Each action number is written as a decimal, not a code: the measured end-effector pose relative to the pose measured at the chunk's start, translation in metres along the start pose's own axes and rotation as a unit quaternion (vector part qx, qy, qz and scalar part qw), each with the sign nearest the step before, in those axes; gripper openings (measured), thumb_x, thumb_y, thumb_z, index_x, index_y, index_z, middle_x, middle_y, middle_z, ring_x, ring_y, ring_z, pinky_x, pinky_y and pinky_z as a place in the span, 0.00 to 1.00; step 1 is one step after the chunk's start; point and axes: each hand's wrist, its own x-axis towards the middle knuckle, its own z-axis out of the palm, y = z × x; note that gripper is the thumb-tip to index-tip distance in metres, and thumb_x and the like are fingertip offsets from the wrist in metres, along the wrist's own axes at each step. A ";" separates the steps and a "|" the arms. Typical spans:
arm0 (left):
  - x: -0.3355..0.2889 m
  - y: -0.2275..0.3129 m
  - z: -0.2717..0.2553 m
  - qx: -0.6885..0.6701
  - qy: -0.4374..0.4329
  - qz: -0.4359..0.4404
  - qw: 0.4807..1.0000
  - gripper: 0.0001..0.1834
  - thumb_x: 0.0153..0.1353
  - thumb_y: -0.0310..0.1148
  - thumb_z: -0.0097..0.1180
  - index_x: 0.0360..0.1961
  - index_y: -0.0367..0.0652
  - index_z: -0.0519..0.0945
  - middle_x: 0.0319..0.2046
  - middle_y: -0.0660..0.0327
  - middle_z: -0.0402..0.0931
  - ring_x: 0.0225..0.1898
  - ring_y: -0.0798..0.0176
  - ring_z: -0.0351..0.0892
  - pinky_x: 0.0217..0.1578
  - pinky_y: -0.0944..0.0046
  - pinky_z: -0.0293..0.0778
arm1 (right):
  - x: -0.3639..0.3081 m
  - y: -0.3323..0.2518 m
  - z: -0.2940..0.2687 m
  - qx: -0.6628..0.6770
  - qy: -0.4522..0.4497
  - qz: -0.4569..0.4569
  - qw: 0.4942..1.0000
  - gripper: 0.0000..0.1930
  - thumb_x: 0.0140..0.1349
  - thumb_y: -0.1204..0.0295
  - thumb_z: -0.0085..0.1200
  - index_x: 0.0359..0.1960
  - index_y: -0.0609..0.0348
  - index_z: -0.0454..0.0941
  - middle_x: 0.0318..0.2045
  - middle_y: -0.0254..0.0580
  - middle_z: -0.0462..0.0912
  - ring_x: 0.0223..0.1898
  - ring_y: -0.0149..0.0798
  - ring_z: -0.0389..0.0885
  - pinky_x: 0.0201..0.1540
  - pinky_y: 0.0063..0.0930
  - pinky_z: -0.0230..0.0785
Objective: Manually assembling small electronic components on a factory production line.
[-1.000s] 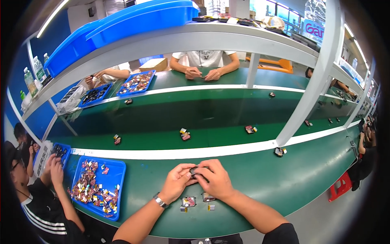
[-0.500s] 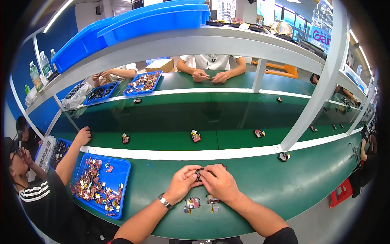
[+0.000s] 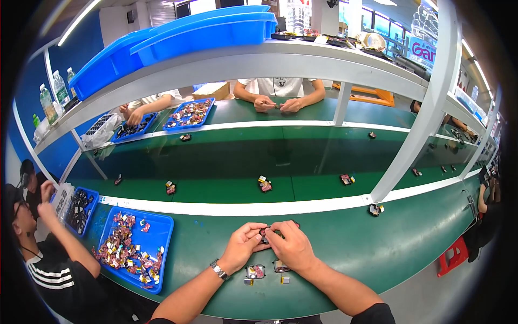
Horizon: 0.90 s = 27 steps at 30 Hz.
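Both my hands meet over the green bench. Fingers of my left hand (image 3: 242, 247) close around a small dark device casing (image 3: 264, 234), which has some reddish parts in it. My right hand (image 3: 293, 245) pinches at the same casing from the other side, covering much of it. Just below lie two similar open casings, a left one (image 3: 256, 271) and a right one (image 3: 280, 265) partly under my right hand. Beside them are a silver battery (image 3: 249, 282) and another battery (image 3: 285, 280). A reddish piece peeks out beyond my right knuckles.
A blue tray (image 3: 169, 237) of small circuit boards with batteries stands left, a tray of dark casings (image 3: 97, 198) beyond it. A white rail (image 3: 243, 207) borders the belt, which carries several assemblies (image 3: 265, 184). Shelf posts (image 3: 402, 151) rise at right. Co-workers sit left and opposite.
My hands stay on the casing with only slight finger movement. The co-worker at left has drawn an arm back from the belt, where another small piece now lies. Belt pieces have shifted slightly right.
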 end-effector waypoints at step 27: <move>0.001 -0.007 0.000 0.079 0.030 0.047 0.995 0.12 0.69 0.22 0.47 0.52 0.34 0.72 0.48 0.55 0.77 0.47 0.65 0.79 0.45 0.63 0.82 | 0.000 0.003 0.004 0.243 0.008 0.198 0.950 0.10 0.55 0.79 0.63 0.40 0.61 0.83 0.39 0.42 0.80 0.32 0.35 0.82 0.35 0.26 0.77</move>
